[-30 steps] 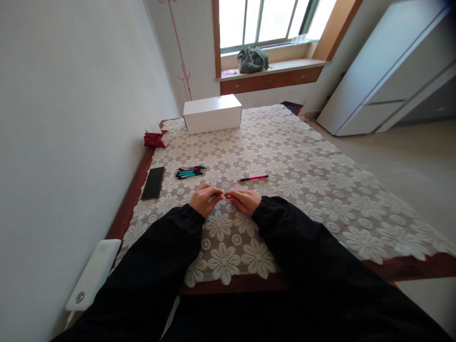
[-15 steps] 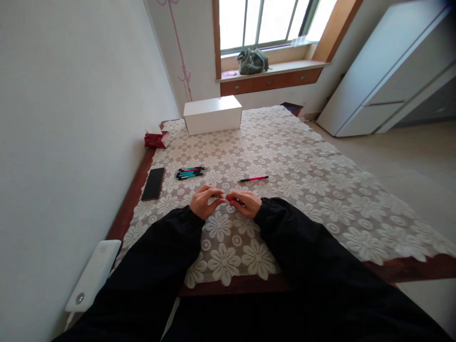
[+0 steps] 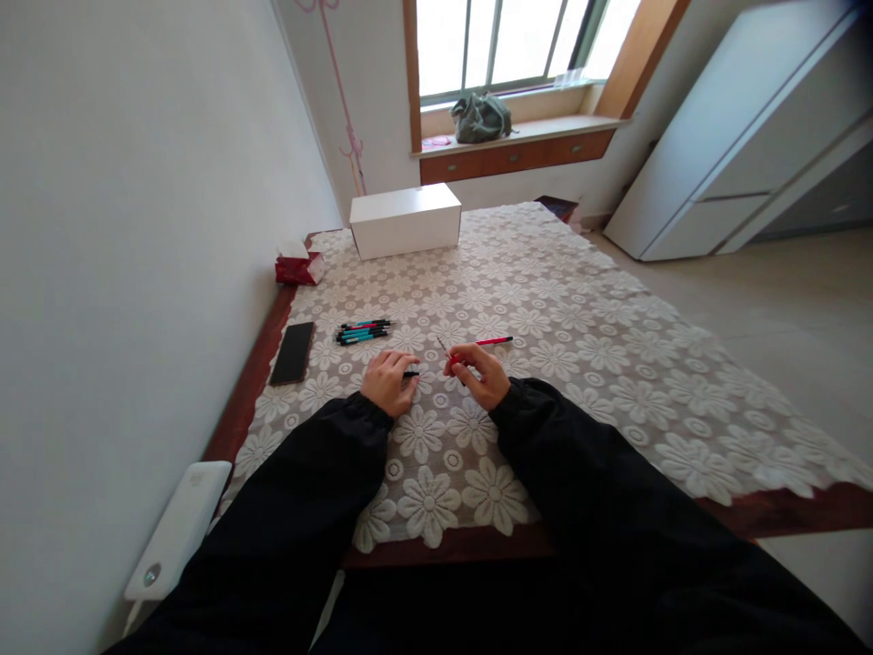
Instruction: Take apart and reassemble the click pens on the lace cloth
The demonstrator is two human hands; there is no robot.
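Observation:
My right hand (image 3: 480, 375) is closed on a red pen barrel (image 3: 454, 364); a thin, light-coloured inner tip (image 3: 442, 346) sticks out of it, pointing up and left. My left hand (image 3: 388, 384) is low over the tablecloth, fingers curled round a small black pen piece (image 3: 410, 374) whose end shows past the fingertips. Between the two hands there is a gap. Just beyond my right hand lies a red and black pen (image 3: 496, 341), partly hidden by the fingers. Farther left, several blue, black and red pens (image 3: 364, 331) rest in a bundle.
A black phone (image 3: 293, 353) lies at the left of the flowered lace tablecloth (image 3: 579, 364). Behind are a red tissue pack (image 3: 298, 268) and a long white box (image 3: 406, 223). A wall stands close along the left, with a white device (image 3: 178, 528) by the table edge.
My hands have moved apart. The red barrel, its thin tip now exposed, has come away with my right hand, while the black piece shows in my left.

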